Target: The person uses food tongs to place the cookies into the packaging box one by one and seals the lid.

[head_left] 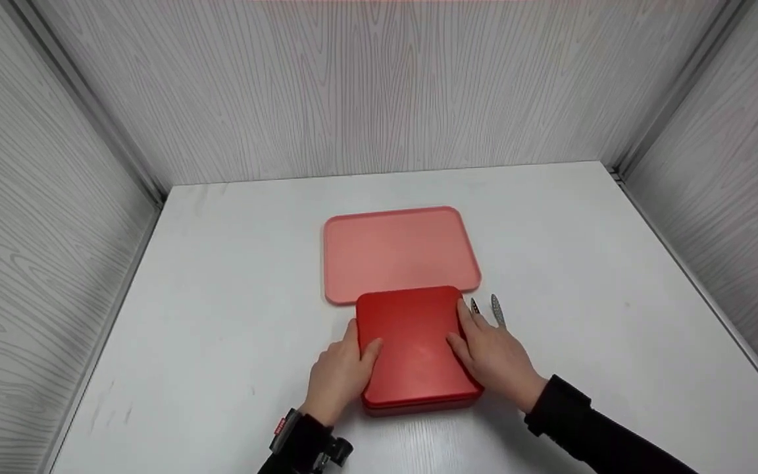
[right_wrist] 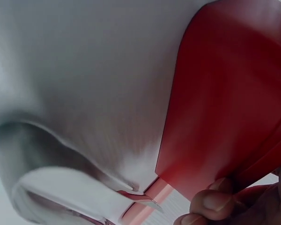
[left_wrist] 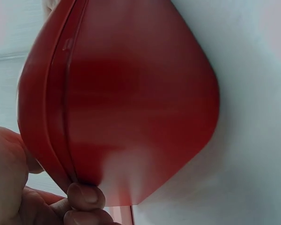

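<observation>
A red lidded box (head_left: 418,349) sits on the white table in front of the person. The left hand (head_left: 341,372) grips its left side, thumb over the lid and fingers along the side. In the left wrist view, its fingertips (left_wrist: 86,197) press at the lid seam. On the opposite side, the right hand (head_left: 497,359) holds the box with its thumb on the lid. The right wrist view shows those fingertips (right_wrist: 213,201) at the box's side. Beside the right hand lie two patterned metal utensil handles (head_left: 497,309), their other ends hidden behind the hand.
A flat pink tray (head_left: 399,253) lies just behind the box, whose far edge overlaps it in the head view. Shiny curved metal (right_wrist: 61,187) of a utensil shows large in the right wrist view. Wood-grain panels (head_left: 379,85) enclose the table at the back and sides.
</observation>
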Demonstrator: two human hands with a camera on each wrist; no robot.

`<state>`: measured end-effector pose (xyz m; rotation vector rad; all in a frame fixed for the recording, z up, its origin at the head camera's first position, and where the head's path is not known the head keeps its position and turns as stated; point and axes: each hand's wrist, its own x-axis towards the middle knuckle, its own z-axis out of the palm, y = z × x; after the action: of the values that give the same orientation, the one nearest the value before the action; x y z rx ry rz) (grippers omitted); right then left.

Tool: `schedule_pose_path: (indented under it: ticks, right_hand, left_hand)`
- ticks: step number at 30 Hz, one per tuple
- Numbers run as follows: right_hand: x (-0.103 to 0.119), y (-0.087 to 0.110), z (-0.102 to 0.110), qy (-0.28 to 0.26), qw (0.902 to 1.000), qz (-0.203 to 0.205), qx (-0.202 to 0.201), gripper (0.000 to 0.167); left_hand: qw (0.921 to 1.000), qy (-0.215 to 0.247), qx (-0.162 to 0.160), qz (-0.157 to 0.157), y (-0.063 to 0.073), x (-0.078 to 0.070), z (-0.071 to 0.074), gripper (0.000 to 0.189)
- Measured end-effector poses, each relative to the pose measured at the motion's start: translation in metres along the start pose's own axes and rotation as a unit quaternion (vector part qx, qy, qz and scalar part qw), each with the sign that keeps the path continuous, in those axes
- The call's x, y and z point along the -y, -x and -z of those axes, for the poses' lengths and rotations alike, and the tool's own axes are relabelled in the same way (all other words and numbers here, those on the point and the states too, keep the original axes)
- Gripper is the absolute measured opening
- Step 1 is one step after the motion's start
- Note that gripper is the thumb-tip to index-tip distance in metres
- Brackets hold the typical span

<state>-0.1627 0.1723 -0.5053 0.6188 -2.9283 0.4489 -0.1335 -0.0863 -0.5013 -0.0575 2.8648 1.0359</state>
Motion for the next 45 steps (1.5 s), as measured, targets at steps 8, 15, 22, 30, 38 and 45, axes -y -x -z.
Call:
schedule_pose_path:
  ticks: [8, 15, 22, 30, 38, 45]
  right_hand:
    - [0.003, 0.002, -0.004, 0.037, 0.9987, 0.015, -0.032, 0.063]
    - [0.0, 0.001, -0.005, 0.034, 0.9992, 0.003, -0.021, 0.063]
    - [-0.005, -0.002, 0.002, -0.012, 0.9994, -0.029, 0.016, 0.066]
    - [-0.021, -0.008, 0.015, 0.022, 0.9955, 0.089, -0.023, 0.067]
    - [-0.021, -0.016, 0.011, -0.004, 0.9863, 0.139, 0.088, 0.076]
    - [-0.021, -0.018, 0.002, -0.016, 0.9848, 0.141, 0.1, 0.079]
  left_hand:
    - [0.9995, 0.023, 0.004, -0.02, -0.002, 0.004, -0.001, 0.054]
    - [0.9978, 0.053, 0.02, -0.034, -0.003, 0.007, -0.002, 0.049]
    - [0.9983, 0.043, 0.024, -0.03, -0.003, 0.01, 0.005, 0.05]
    - [0.9841, -0.095, -0.075, -0.131, -0.008, 0.002, 0.016, 0.059]
    - [0.9438, -0.184, 0.041, -0.272, -0.021, 0.001, 0.004, 0.076]
    - [0.9449, -0.199, 0.06, -0.253, -0.024, 0.006, -0.005, 0.084]
